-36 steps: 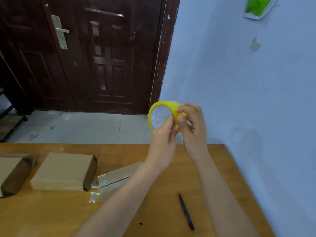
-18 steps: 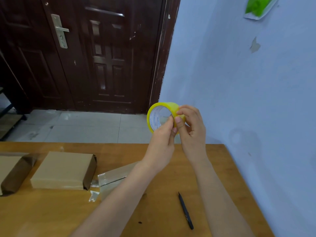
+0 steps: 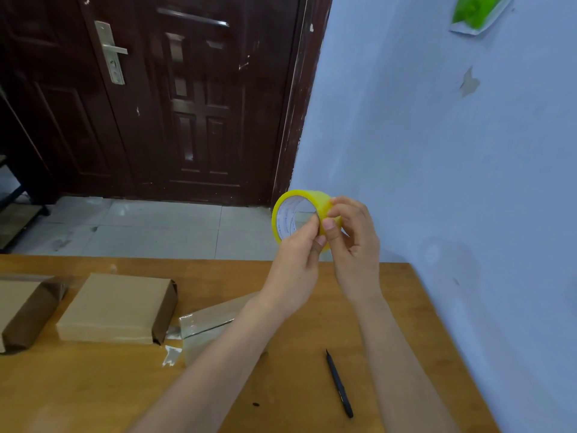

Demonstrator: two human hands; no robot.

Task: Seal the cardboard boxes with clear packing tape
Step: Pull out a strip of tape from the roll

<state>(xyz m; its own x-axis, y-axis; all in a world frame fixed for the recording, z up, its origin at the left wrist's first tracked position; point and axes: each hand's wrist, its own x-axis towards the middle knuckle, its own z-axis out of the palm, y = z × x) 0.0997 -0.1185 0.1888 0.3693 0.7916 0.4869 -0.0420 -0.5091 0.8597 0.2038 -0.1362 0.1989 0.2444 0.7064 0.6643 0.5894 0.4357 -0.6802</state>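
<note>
Nearest on the wooden worktop [image 3: 296,398], a black pen [image 3: 339,384] lies at about 5 o'clock from the hands, its long axis running roughly 11 to 5 o'clock, tip toward the far edge. A small scrap of clear tape [image 3: 171,354] sits at 8 o'clock, just beside a taped cardboard box [image 3: 206,326] that the left forearm crosses and partly hides. Further left lies a flat cardboard box [image 3: 115,307] with one dark end flap facing right, and at the left edge a third box [image 3: 22,310], cut off by the frame.

Above the far edge of the worktop, both hands hold the yellow tape roll [image 3: 299,215] in the air. The roll stands on edge, its open core facing left and toward the viewer. The left hand [image 3: 296,264] pinches the rim at the roll's near side; the right hand [image 3: 352,245] curls round its right side, thumb on the outer face.

Beyond, at 11 o'clock, a dark wooden door [image 3: 175,98]; at 2 o'clock, a pale blue wall [image 3: 437,151].
</note>
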